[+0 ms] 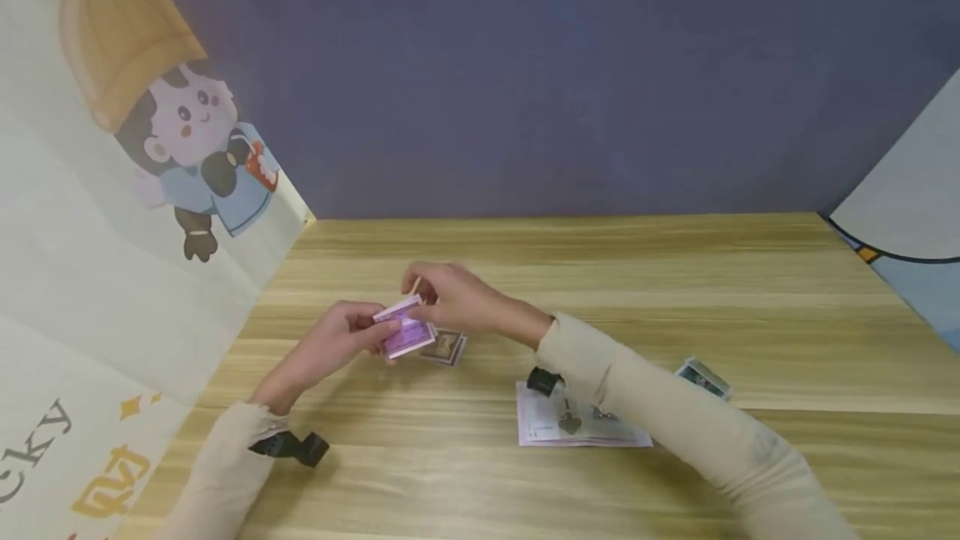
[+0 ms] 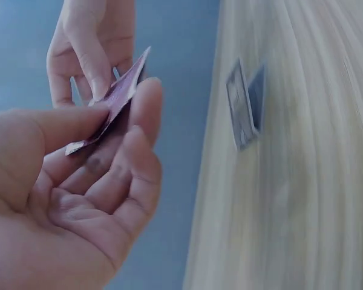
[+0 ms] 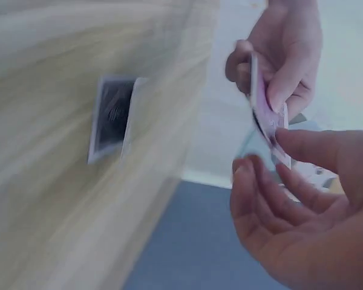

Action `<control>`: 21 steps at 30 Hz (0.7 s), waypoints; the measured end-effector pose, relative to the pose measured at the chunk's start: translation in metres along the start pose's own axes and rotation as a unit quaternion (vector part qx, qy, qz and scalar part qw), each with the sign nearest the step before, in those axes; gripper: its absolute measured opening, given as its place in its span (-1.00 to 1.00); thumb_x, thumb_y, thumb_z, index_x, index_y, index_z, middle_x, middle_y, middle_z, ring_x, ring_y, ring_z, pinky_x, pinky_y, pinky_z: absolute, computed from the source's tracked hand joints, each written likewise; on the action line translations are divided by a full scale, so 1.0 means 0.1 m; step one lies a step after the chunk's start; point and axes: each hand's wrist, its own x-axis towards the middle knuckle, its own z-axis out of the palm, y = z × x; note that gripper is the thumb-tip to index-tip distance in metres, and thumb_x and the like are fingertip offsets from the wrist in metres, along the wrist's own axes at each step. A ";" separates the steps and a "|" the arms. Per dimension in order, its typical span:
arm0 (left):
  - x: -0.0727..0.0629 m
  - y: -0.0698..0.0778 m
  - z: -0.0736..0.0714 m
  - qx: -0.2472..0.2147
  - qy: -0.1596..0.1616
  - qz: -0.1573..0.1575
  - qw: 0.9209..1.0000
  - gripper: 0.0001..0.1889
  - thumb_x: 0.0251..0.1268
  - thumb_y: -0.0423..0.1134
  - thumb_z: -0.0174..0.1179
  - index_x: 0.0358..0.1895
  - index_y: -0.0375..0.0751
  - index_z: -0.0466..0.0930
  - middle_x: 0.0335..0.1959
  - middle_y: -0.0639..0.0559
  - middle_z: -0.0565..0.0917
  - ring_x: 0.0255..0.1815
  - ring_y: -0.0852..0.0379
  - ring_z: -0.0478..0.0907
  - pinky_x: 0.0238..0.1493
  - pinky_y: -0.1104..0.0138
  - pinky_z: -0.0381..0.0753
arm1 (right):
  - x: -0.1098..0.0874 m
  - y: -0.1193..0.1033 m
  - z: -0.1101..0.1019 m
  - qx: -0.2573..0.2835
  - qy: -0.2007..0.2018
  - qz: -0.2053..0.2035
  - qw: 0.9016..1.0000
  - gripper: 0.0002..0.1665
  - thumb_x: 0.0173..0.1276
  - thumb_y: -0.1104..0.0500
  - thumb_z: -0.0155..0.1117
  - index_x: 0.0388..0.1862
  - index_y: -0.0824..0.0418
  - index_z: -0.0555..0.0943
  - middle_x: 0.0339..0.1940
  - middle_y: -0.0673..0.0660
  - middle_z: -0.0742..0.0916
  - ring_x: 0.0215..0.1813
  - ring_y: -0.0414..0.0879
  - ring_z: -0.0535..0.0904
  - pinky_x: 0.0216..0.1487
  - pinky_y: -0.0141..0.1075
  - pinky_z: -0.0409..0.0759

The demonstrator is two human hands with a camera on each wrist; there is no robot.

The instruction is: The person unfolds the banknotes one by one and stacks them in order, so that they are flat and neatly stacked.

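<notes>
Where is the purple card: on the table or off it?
Off: the left hand pinches the purple card, and the left wrist view shows it apart from the table.

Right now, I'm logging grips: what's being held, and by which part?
A folded purple card: the left hand pinches its left side; the right hand touches its upper right.

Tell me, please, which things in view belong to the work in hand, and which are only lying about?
In use:
- purple card
- left hand, pinching it
- right hand, thumb touching it

Apparently only lying about:
- brown-picture card, near the hands
- pale sheets, partly hidden by the right forearm
- small dark card, beyond that forearm
</notes>
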 end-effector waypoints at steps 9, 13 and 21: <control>0.11 0.32 0.32 -0.010 -0.011 0.010 1.000 -0.79 0.44 -0.29 0.20 -0.22 -0.42 0.69 -0.48 -0.16 0.75 -0.47 -0.21 0.70 -0.44 0.16 0.69 | -0.73 0.02 -0.28 0.003 0.065 0.034 0.997 -0.68 0.39 0.23 0.32 0.08 0.22 0.53 -0.26 0.02 0.72 -0.24 -0.21 0.63 -0.25 -0.41 0.64; 0.21 0.50 0.58 -0.007 -0.033 0.027 0.999 -0.79 0.44 -0.24 0.21 -0.22 -0.35 0.70 -0.47 -0.09 0.75 -0.45 -0.24 0.69 -0.42 0.10 0.71 | -1.04 0.04 -0.34 0.031 0.087 0.056 0.994 -0.70 0.43 0.18 0.30 0.08 0.18 0.54 -0.27 0.00 0.73 -0.25 -0.22 0.63 -0.25 -0.34 0.65; 0.40 0.84 1.10 0.004 -0.061 0.083 0.995 -0.82 0.45 -0.20 0.20 -0.28 -0.20 0.70 -0.52 0.05 0.70 -0.56 -0.04 0.63 -0.53 0.27 0.64 | -1.54 0.08 -0.49 0.147 0.138 0.110 0.973 -0.79 0.42 0.21 0.31 -0.02 0.22 0.57 -0.41 0.02 0.75 -0.45 -0.07 0.59 -0.45 -0.29 0.62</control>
